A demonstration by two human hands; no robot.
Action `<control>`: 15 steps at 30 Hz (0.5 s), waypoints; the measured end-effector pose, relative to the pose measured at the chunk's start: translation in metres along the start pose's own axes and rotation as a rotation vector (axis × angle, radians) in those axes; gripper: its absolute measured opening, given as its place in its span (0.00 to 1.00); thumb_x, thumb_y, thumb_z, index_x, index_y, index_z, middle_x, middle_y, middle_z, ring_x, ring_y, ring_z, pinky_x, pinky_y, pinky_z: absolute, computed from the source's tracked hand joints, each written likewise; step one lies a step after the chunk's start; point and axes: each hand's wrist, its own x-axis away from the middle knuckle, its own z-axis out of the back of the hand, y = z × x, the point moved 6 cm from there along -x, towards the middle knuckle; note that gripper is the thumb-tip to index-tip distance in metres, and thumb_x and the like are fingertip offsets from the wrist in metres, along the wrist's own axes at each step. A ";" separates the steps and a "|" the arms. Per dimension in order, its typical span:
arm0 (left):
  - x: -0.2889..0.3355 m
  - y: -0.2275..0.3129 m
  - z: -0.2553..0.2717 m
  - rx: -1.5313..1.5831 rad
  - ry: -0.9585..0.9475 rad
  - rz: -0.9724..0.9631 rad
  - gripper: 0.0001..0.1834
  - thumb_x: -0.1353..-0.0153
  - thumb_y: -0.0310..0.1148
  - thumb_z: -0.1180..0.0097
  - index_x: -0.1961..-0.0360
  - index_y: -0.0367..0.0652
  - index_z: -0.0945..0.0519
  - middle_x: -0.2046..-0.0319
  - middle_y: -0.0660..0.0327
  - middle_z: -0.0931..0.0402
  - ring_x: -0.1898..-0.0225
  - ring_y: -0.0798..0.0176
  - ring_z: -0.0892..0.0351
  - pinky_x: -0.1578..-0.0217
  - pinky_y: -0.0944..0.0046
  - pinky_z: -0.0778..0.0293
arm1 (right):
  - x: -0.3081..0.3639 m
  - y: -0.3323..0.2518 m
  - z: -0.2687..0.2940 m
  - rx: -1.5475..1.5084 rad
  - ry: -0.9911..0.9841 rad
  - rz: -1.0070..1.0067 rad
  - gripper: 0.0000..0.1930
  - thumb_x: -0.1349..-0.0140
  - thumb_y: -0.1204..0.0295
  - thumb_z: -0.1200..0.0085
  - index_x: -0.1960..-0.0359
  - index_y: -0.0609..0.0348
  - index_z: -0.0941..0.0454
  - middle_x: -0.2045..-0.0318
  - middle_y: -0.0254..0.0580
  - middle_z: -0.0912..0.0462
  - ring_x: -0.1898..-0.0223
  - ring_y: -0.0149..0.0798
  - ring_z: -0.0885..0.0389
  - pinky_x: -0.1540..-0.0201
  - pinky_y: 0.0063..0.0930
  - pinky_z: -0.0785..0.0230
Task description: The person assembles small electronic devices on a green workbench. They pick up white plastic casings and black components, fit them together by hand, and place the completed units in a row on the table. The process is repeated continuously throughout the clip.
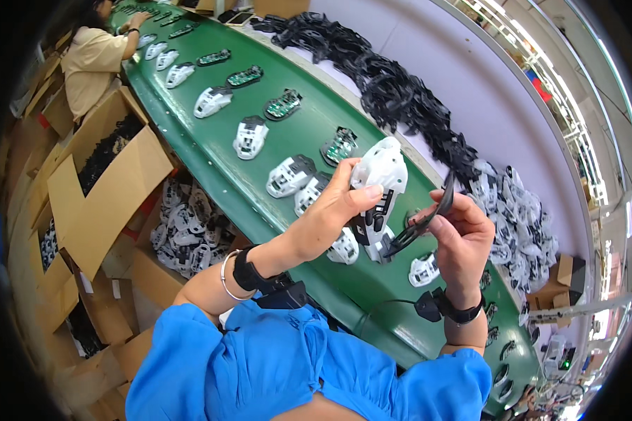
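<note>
Two hands are at work over the green bench, and I can watch both from the head view. One white shell is up in the air over the bench, tipped a bit, with dark buttons near its lower end. The left grip is closed around the side of it, thumb on the front and fingers tucked behind. The right grip is pinched small, thumb to fingertips, on a thin black strip, also over the bench. The strip's low end is right by the shell's low end, but I can't tell if they touch.

The shell looks like light, hard plastic, so one hand should be plenty. Its top is round and a bit shiny, so it might slide; I'd hold it by the two sides and stay off the buttons. The strip looks thin and bendy, and I think it could snap if squeezed hard. A soft pinch near the end seems best.

More white shells and green boards lie on the bench. Along its far edge sits a long black pile. On its near side is a box full of shells.
</note>
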 end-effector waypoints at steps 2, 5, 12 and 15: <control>0.004 -0.001 -0.015 -0.107 -0.040 -0.093 0.29 0.33 0.41 0.49 0.40 0.37 0.44 0.53 0.60 0.33 0.51 0.72 0.32 0.50 0.69 0.32 | 0.019 -0.006 0.007 0.025 0.043 0.046 0.16 0.45 0.83 0.38 0.55 0.72 0.24 0.67 0.43 0.16 0.67 0.32 0.17 0.63 0.25 0.21; 0.013 -0.002 -0.038 -0.161 -0.115 -0.149 0.34 0.34 0.43 0.45 0.39 0.33 0.46 0.49 0.57 0.35 0.47 0.68 0.33 0.46 0.66 0.34 | 0.044 -0.008 0.017 0.058 0.121 0.067 0.15 0.46 0.83 0.37 0.56 0.71 0.24 0.67 0.44 0.17 0.68 0.31 0.17 0.65 0.25 0.20; 0.028 -0.014 -0.063 -0.396 -0.150 -0.187 0.37 0.35 0.45 0.44 0.40 0.30 0.46 0.47 0.50 0.38 0.45 0.62 0.36 0.44 0.62 0.35 | 0.081 -0.013 0.022 0.109 0.248 0.121 0.14 0.46 0.85 0.38 0.57 0.70 0.23 0.67 0.43 0.17 0.69 0.29 0.17 0.66 0.22 0.20; 0.031 -0.021 -0.066 -0.491 -0.169 -0.237 0.38 0.35 0.48 0.46 0.40 0.29 0.46 0.47 0.47 0.38 0.44 0.59 0.36 0.43 0.60 0.37 | 0.089 -0.014 0.022 0.183 0.296 0.080 0.14 0.46 0.84 0.37 0.58 0.69 0.23 0.68 0.42 0.16 0.70 0.28 0.17 0.67 0.21 0.20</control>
